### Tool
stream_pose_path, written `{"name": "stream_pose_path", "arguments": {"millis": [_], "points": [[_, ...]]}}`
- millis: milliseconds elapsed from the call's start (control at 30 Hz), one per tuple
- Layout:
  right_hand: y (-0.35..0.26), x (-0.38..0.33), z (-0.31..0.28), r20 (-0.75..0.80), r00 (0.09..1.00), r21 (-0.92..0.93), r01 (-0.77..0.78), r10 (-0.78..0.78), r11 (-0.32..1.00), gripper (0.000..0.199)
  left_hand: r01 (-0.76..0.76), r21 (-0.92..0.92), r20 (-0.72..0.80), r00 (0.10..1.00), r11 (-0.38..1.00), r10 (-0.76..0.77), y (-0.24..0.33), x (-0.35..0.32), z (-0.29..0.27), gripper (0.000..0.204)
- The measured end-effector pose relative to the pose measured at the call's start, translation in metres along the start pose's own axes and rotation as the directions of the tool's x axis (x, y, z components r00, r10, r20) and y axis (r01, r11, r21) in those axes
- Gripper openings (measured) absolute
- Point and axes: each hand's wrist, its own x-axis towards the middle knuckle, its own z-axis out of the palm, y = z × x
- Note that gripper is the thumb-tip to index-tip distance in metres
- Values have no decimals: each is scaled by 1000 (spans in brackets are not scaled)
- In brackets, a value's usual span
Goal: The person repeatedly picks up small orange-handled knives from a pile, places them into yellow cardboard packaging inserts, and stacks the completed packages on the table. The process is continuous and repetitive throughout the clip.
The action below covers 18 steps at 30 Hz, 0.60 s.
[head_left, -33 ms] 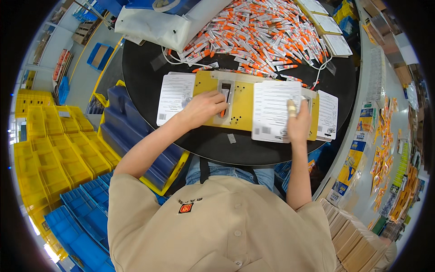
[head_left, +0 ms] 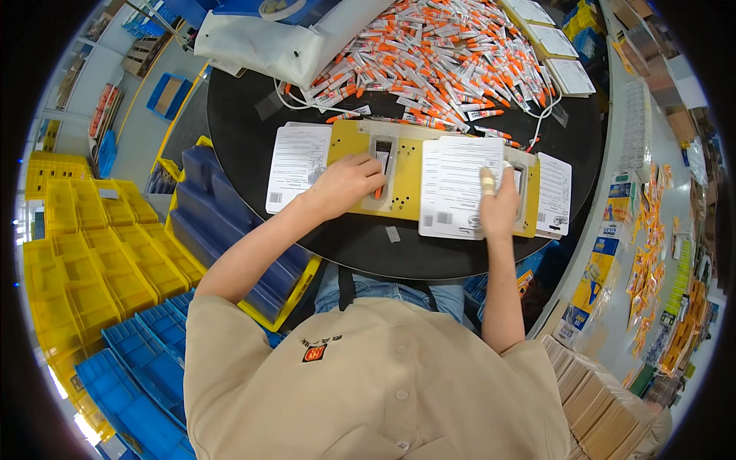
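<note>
Orange-tipped tube (head_left: pixel 378 193) is lying in a clear blister (head_left: pixel 392 167) on the yellow board (head_left: pixel 408 170), right at the fingertips of the left hand (head_left: pixel 349 185), which are bending over it close together, though whether they are pinching it I cannot tell. Farther right, a white printed card (head_left: pixel 452 184) is covering part of the board, and the right hand (head_left: pixel 500 202) is pinching its right edge, the taped thumb resting over the printed face.
</note>
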Motion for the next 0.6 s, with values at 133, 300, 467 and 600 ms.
{"name": "stream_pose_path", "arguments": {"millis": [133, 300, 467, 600], "points": [[18, -1, 42, -26, 1000, -23, -1, 0, 1000, 38, 257, -185, -101, 955, 948, -278, -2, -13, -7, 28], [44, 4, 29, -118, 983, 386, 175, -140, 906, 45, 826, -78, -337, 506, 559, -794, -57, -66, -22, 41], [75, 15, -37, -58, 997, -62, 43, -46, 997, 47, 864, 250, 93, 428, 437, -899, -73, -67, -42, 37], [86, 4, -20, 53, 971, -697, 204, -235, 687, 45, 840, 105, -122, 542, 532, -831, -44, -45, -103, 31]]}}
